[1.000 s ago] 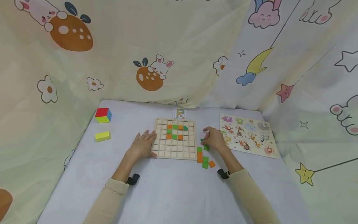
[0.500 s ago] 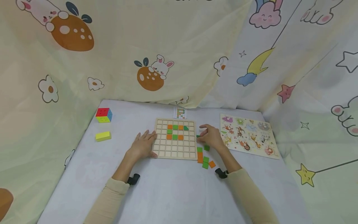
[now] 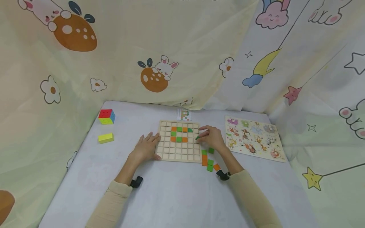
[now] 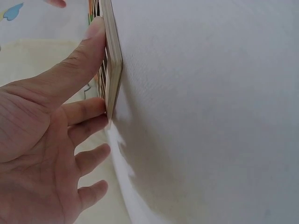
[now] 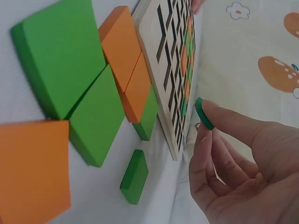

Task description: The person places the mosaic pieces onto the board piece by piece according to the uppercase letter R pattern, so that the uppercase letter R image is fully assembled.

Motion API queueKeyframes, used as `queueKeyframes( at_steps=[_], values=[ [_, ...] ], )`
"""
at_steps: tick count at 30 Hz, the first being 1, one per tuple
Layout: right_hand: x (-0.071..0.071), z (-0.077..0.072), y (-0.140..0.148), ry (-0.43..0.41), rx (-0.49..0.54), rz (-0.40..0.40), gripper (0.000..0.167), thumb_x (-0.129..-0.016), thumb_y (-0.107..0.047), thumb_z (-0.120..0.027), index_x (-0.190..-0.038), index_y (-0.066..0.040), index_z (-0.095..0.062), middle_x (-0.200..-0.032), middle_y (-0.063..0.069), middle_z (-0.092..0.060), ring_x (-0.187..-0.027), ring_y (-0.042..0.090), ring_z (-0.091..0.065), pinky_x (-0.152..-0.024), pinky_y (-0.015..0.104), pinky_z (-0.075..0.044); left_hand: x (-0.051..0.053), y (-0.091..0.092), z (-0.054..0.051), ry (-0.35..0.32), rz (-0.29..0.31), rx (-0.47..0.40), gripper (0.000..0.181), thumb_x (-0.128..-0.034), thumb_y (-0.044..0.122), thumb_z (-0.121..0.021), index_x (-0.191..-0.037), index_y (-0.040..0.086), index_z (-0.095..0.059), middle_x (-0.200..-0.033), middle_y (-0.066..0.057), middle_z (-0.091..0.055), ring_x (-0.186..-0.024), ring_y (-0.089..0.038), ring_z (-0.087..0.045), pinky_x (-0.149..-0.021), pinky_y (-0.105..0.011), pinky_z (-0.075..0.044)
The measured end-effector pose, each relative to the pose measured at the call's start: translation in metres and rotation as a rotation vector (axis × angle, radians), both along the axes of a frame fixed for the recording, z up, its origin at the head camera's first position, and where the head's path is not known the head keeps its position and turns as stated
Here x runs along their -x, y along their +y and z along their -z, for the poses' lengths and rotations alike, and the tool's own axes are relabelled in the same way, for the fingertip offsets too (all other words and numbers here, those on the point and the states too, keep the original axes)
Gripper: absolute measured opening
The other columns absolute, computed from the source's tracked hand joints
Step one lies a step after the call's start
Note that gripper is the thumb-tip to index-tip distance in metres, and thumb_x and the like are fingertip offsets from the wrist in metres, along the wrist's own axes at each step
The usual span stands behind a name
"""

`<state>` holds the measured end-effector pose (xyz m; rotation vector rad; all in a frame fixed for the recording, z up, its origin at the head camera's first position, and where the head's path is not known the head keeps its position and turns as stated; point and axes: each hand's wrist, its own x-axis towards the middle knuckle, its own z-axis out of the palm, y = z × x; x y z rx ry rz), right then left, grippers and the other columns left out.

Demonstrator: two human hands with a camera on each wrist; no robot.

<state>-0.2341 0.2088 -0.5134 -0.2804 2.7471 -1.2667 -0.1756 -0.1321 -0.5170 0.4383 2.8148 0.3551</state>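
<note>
A square wooden grid board [image 3: 163, 153] lies on the white table, with orange and green square tiles and a darker green quarter-round tile [image 3: 190, 130] in its cells. My left hand [image 3: 144, 148] rests at the board's left side, its fingers spread and the thumb touching the edge. Over the board's right edge, my right hand [image 3: 211, 139] pinches a small dark green tile [image 5: 203, 114] between thumb and fingertips; its full outline is partly hidden. Loose green tiles [image 5: 96, 116] and orange tiles [image 5: 125, 51] lie beside the board, below this hand.
A small pattern card [image 3: 184, 115] lies behind the board. To the right is an animal picture board [image 3: 252, 139]. A puzzle cube [image 3: 106, 117] and a yellow block [image 3: 105, 138] sit at the left. A printed cloth [image 3: 119, 47] hangs behind the table.
My right hand has lifted the dark green tile from beside the board and moved left with it to the board's right edge. The left hand stays in place.
</note>
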Motion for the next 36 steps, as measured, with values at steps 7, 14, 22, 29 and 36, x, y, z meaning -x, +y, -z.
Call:
queueKeyframes(
  at_steps=[7,14,22,29,36],
  values=[
    [0.002,0.001,-0.004,-0.024,0.056,-0.012,0.054,-0.082,-0.015,-0.091,-0.131,-0.007,-0.069,-0.092,0.004,-0.078,-0.077,0.018,-0.074,-0.07,0.035,-0.06,-0.001,0.001,-0.003,0.0,0.013,0.005,0.109,-0.0748,0.044,-0.091,-0.16,0.002,-0.038,-0.17,-0.015,-0.03,-0.159,-0.041,-0.016,-0.126,-0.065,-0.01],
    [0.008,-0.001,-0.012,-0.073,0.078,-0.058,0.049,-0.084,-0.012,-0.089,-0.129,-0.006,-0.071,-0.09,0.002,-0.078,-0.076,0.018,-0.075,-0.071,0.036,-0.062,-0.001,0.001,-0.004,0.003,0.019,0.012,0.109,-0.0749,0.044,-0.091,-0.16,0.002,-0.038,-0.17,-0.015,-0.03,-0.158,-0.042,-0.017,-0.126,-0.066,-0.01],
    [0.014,0.0,-0.022,-0.063,-0.016,-0.148,0.027,-0.091,-0.008,-0.081,-0.117,-0.003,-0.075,-0.092,0.003,-0.08,-0.084,0.017,-0.076,-0.081,0.039,-0.063,0.001,0.001,0.0,-0.007,0.016,-0.007,0.108,-0.076,0.042,-0.092,-0.161,0.003,-0.037,-0.17,-0.015,-0.029,-0.159,-0.041,-0.016,-0.127,-0.065,-0.01],
    [0.017,0.002,-0.036,0.001,-0.128,-0.151,0.02,-0.088,-0.007,-0.084,-0.108,-0.007,-0.078,-0.088,-0.002,-0.08,-0.081,0.014,-0.075,-0.083,0.039,-0.062,0.0,0.001,-0.002,0.002,0.016,0.0,0.108,-0.0763,0.044,-0.091,-0.161,0.003,-0.038,-0.17,-0.014,-0.029,-0.158,-0.041,-0.017,-0.126,-0.066,-0.01],
    [0.02,0.005,-0.047,0.014,-0.177,-0.082,0.02,-0.087,-0.008,-0.085,-0.106,-0.01,-0.078,-0.087,-0.002,-0.076,-0.08,0.014,-0.07,-0.073,0.033,-0.058,0.001,-0.001,0.003,-0.014,0.002,-0.018,0.109,-0.0765,0.043,-0.091,-0.162,0.005,-0.035,-0.171,-0.013,-0.026,-0.159,-0.04,-0.014,-0.127,-0.064,-0.006]
  ],
)
